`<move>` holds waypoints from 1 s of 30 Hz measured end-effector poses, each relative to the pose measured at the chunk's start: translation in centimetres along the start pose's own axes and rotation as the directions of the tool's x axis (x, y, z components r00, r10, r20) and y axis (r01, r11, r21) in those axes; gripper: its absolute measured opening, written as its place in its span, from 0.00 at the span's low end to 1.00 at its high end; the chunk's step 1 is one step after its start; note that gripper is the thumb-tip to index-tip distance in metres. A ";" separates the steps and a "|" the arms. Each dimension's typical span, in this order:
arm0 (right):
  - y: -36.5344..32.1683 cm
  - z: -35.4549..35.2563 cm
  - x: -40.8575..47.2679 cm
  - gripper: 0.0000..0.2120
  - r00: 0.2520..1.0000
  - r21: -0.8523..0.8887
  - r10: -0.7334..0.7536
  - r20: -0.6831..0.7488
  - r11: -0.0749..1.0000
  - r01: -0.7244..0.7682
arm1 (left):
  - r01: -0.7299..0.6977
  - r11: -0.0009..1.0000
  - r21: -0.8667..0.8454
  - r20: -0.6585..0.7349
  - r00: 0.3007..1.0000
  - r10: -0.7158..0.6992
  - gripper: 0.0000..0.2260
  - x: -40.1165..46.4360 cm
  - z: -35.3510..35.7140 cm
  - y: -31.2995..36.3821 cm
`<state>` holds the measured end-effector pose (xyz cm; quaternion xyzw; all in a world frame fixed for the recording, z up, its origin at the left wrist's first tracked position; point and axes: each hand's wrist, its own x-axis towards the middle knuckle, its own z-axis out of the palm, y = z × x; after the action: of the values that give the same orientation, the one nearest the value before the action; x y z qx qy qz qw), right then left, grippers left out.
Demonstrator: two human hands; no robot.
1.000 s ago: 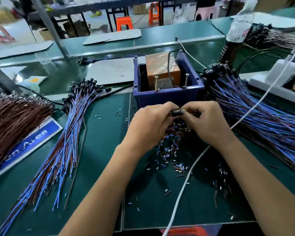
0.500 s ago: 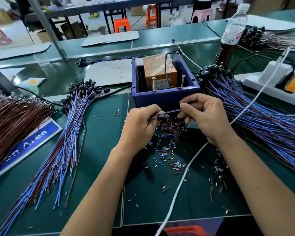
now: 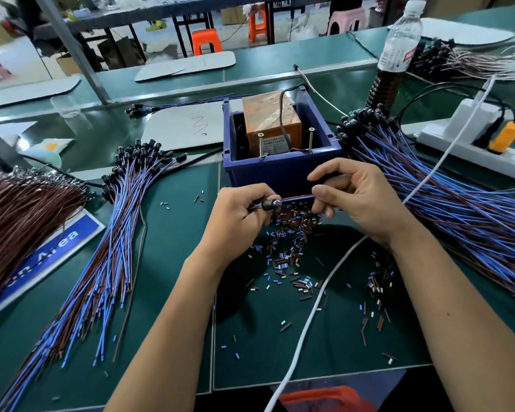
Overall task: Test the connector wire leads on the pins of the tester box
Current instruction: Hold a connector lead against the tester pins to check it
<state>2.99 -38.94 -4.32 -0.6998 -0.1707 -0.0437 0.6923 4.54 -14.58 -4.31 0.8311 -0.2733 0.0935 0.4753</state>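
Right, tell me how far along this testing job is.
Judging by how things lie, the pile of leads on the left may be finished ones. In hand: the left hand grips one black connector while the right hand pinches its leads, not yet touching the two pins of the tester box. Left: the large pile on the right.

Glossy blue plastic tester box [image 3: 280, 171], metal pins [image 3: 311, 139], matt green mat [image 3: 324, 346].

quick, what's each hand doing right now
Left hand: closed grip on the black connector.
Right hand: pinching the connector's blue and brown wire leads.
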 end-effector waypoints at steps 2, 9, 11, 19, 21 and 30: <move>-0.2 -0.9 0.0 0.06 0.996 0.050 -0.016 -0.089 0.999 0.020 | 0.038 0.998 -0.048 -0.057 0.998 -0.041 0.13 0.0 -0.9 -0.4; 0.1 0.4 0.1 0.10 0.999 -0.159 0.036 -0.018 0.986 -0.038 | 0.002 0.988 -0.157 -0.174 0.984 -0.030 0.12 -0.1 -1.9 -0.9; 0.2 2.0 0.2 0.11 0.999 -0.184 0.048 -0.020 0.982 -0.051 | 0.002 0.986 -0.168 -0.167 0.985 -0.031 0.11 0.0 -1.3 -0.6; 0.1 5.9 0.5 0.08 0.975 0.243 0.032 -0.219 0.970 0.022 | -0.085 0.991 -0.106 -0.181 0.981 0.064 0.09 -0.1 1.9 1.2; -0.1 5.6 0.4 0.09 0.969 0.254 0.043 -0.245 0.967 0.021 | -0.111 0.990 -0.082 -0.284 0.955 0.084 0.08 -0.1 2.3 1.7; -0.4 4.1 0.4 0.09 0.958 0.322 -0.036 -0.283 0.938 0.130 | -0.135 0.990 0.043 -0.656 0.743 0.130 0.09 -0.3 2.3 2.1</move>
<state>2.51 -34.83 -4.00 -0.5504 -0.1081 -0.1392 0.8161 2.90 -17.21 -4.11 0.7220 -0.1474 0.4118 0.5361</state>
